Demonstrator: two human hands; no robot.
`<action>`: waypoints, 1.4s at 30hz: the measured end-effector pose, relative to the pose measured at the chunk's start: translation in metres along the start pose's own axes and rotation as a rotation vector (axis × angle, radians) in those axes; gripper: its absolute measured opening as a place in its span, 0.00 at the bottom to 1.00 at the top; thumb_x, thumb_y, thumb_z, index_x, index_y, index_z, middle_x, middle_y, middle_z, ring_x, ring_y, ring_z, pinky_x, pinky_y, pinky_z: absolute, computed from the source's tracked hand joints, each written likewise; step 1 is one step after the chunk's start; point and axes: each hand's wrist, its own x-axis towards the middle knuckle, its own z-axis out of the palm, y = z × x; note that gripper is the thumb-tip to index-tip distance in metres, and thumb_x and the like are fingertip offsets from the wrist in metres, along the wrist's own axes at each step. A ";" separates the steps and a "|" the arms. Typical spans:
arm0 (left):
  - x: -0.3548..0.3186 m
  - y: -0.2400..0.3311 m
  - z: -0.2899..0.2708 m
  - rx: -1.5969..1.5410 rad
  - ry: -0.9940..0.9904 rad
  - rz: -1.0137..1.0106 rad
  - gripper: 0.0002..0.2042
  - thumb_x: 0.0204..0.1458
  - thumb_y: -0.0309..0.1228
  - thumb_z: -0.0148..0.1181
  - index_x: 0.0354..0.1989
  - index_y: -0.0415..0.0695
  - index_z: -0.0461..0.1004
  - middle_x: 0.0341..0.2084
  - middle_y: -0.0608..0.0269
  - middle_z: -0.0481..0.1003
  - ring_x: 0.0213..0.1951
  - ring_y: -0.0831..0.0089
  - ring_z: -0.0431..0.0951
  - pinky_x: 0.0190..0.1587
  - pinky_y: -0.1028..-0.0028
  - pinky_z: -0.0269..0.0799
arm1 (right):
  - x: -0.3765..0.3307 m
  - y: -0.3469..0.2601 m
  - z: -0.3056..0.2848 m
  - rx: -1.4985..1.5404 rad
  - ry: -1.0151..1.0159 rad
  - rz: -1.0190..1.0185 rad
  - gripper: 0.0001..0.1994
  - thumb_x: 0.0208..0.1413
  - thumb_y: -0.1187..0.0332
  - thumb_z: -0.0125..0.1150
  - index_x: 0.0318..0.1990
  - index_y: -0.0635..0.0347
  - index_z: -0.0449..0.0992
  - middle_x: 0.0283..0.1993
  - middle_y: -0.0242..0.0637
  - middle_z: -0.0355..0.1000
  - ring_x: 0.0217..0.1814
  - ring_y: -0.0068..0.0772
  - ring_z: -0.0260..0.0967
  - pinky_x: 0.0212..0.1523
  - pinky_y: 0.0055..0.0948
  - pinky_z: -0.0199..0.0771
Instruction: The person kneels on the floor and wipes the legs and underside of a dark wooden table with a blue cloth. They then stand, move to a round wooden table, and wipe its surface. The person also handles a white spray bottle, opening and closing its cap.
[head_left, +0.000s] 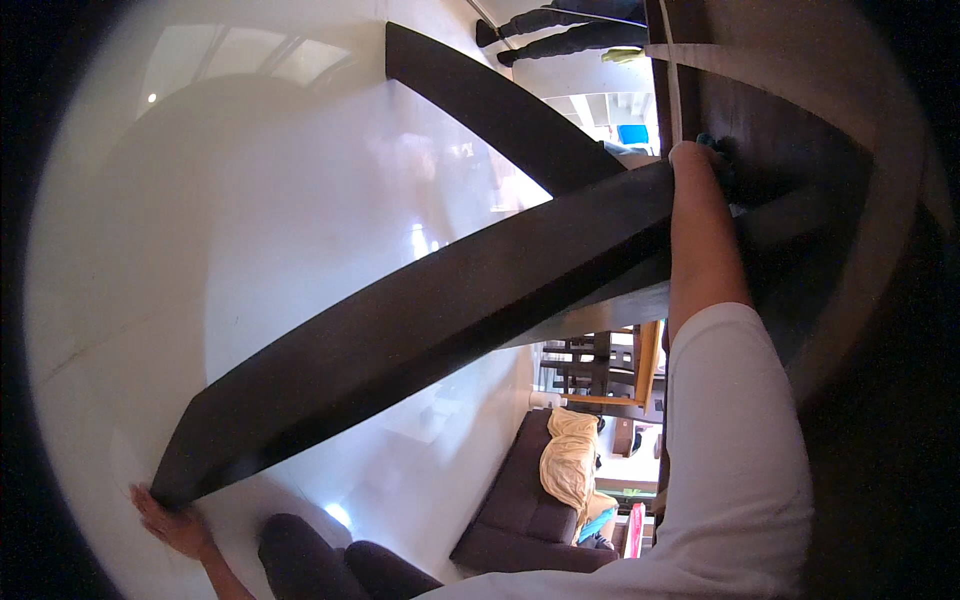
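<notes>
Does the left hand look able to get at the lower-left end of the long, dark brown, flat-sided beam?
Probably yes: the left hand is right beside that end of the dark brown beam, and nothing visible stands between them; whether they touch is hard to tell.

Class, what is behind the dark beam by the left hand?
Past both long edges of the beam, white floor shows; a second beam goes from sight behind it. Whether that one ends or continues there is covered.

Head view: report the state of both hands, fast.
Left hand: open, fingers extended, at the lower-left end of the dark beam.
Right hand: cannot be told, fingers hidden; a dark teal item shows beside it.
</notes>
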 end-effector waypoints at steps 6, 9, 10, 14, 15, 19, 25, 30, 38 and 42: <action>0.008 0.000 -0.010 -0.086 0.016 0.005 0.30 0.55 0.43 0.45 0.66 0.52 0.49 0.67 0.68 0.50 0.68 0.68 0.48 0.66 0.57 0.41 | -0.035 -0.015 0.008 0.005 0.083 -0.106 0.29 0.54 0.50 0.49 0.58 0.61 0.66 0.62 0.49 0.60 0.62 0.41 0.60 0.62 0.39 0.57; 0.006 0.005 -0.003 -0.062 0.038 0.012 0.30 0.56 0.42 0.44 0.67 0.52 0.48 0.67 0.69 0.49 0.68 0.69 0.48 0.66 0.57 0.42 | -0.068 -0.013 -0.001 0.007 0.163 -0.153 0.28 0.55 0.51 0.49 0.57 0.62 0.66 0.61 0.50 0.61 0.62 0.41 0.61 0.61 0.39 0.58; 0.007 0.006 -0.002 -0.032 0.051 0.017 0.29 0.56 0.42 0.44 0.67 0.52 0.47 0.68 0.70 0.48 0.68 0.69 0.47 0.66 0.57 0.42 | -0.081 -0.012 -0.006 0.008 0.191 -0.170 0.28 0.55 0.51 0.49 0.57 0.62 0.67 0.61 0.50 0.61 0.62 0.41 0.62 0.61 0.39 0.58; 0.002 -0.007 -0.006 -0.010 0.029 0.013 0.29 0.57 0.42 0.44 0.67 0.53 0.47 0.68 0.72 0.47 0.68 0.70 0.47 0.66 0.58 0.43 | -0.147 -0.043 0.003 0.062 0.291 -0.267 0.27 0.55 0.53 0.49 0.57 0.62 0.67 0.60 0.50 0.63 0.61 0.41 0.63 0.60 0.39 0.59; 0.003 -0.007 -0.007 -0.014 0.036 0.015 0.29 0.57 0.43 0.44 0.67 0.53 0.47 0.68 0.72 0.47 0.68 0.70 0.47 0.66 0.58 0.43 | -0.158 -0.052 0.003 0.061 0.301 -0.293 0.26 0.56 0.53 0.49 0.56 0.63 0.68 0.60 0.50 0.63 0.61 0.41 0.63 0.60 0.39 0.60; 0.002 0.001 -0.005 -0.036 0.069 0.013 0.28 0.57 0.45 0.42 0.67 0.53 0.49 0.67 0.73 0.48 0.68 0.70 0.47 0.66 0.59 0.43 | -0.090 -0.015 -0.031 -0.078 0.212 -0.553 0.16 0.56 0.66 0.48 0.45 0.67 0.75 0.44 0.50 0.73 0.45 0.41 0.73 0.48 0.41 0.70; 0.004 -0.004 -0.009 -0.001 0.026 0.003 0.29 0.58 0.49 0.37 0.67 0.54 0.48 0.67 0.73 0.49 0.68 0.71 0.48 0.66 0.59 0.42 | -0.032 0.047 -0.019 -0.314 -0.171 -0.230 0.17 0.56 0.66 0.47 0.48 0.66 0.73 0.50 0.49 0.70 0.50 0.42 0.70 0.51 0.40 0.69; 0.013 0.008 -0.020 -0.039 0.055 0.015 0.27 0.59 0.46 0.36 0.67 0.53 0.48 0.67 0.73 0.49 0.68 0.72 0.48 0.66 0.59 0.43 | -0.013 0.051 -0.007 -0.436 -0.391 -0.061 0.18 0.55 0.67 0.46 0.50 0.65 0.72 0.55 0.48 0.66 0.54 0.42 0.68 0.54 0.39 0.67; 0.009 0.009 -0.016 -0.052 -0.014 -0.013 0.28 0.56 0.40 0.43 0.67 0.53 0.49 0.67 0.72 0.48 0.68 0.72 0.47 0.66 0.59 0.41 | -0.038 0.067 0.028 -0.534 -0.110 -0.360 0.18 0.51 0.67 0.47 0.46 0.64 0.75 0.55 0.49 0.68 0.53 0.46 0.69 0.54 0.40 0.68; 0.003 0.006 -0.017 -0.028 0.015 -0.021 0.29 0.55 0.41 0.44 0.67 0.53 0.49 0.67 0.72 0.49 0.68 0.71 0.48 0.66 0.58 0.41 | -0.115 0.048 0.031 -0.162 0.349 -0.374 0.15 0.49 0.67 0.48 0.39 0.63 0.78 0.43 0.50 0.74 0.46 0.49 0.73 0.48 0.43 0.71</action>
